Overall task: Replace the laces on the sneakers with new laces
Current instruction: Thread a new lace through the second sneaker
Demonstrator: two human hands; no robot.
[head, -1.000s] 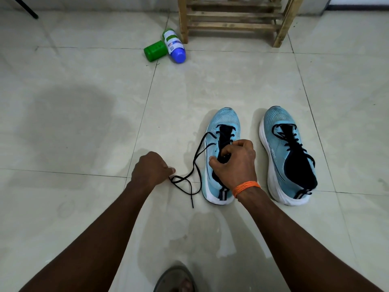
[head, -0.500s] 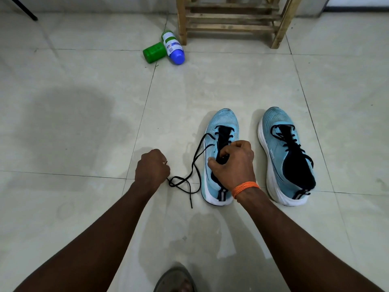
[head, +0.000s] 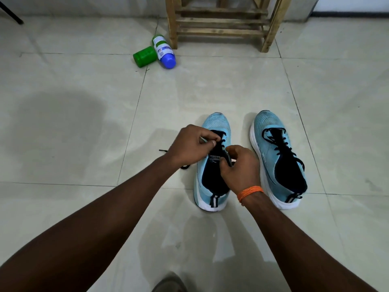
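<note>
Two light-blue sneakers stand side by side on the tiled floor, toes away from me. The left sneaker (head: 216, 127) has a black lace (head: 221, 144) partly threaded. My left hand (head: 191, 144) hovers over its eyelets and pinches the lace between thumb and fingers. My right hand (head: 240, 165), with an orange band on the wrist, grips the black tongue and lace at the shoe's right side. A loose lace end (head: 163, 151) trails on the floor under my left wrist. The right sneaker (head: 273, 148) is fully laced in black and untouched.
A green bottle (head: 145, 56) and a white bottle with a blue cap (head: 165, 52) lie on the floor at the back. Behind them stands a wooden rack (head: 221, 24). The toe of a shoe (head: 168, 283) shows at the bottom edge.
My left hand left the floor beside the shoe and moved right and up onto the left sneaker's lacing. The loose lace coil on the floor was drawn in. My right hand shifted slightly right.
</note>
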